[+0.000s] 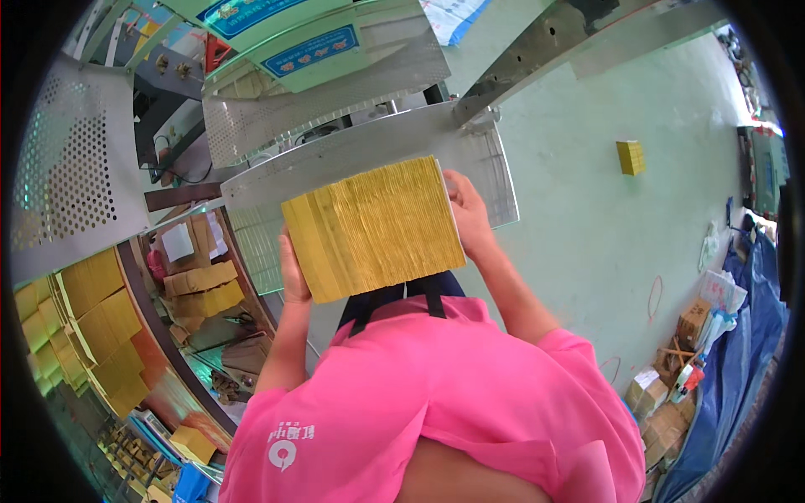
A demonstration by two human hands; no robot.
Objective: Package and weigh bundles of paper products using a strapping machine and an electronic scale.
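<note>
Ridged rect. gold stack (375, 228) held btwn L hand (293, 272) & R hand (471, 216)

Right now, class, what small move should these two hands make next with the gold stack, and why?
Probably a gentle, even inward press: the left hand and right hand are at opposite ends of the gold stack, whose many thin layers could slip apart if unevenly supported.
</note>
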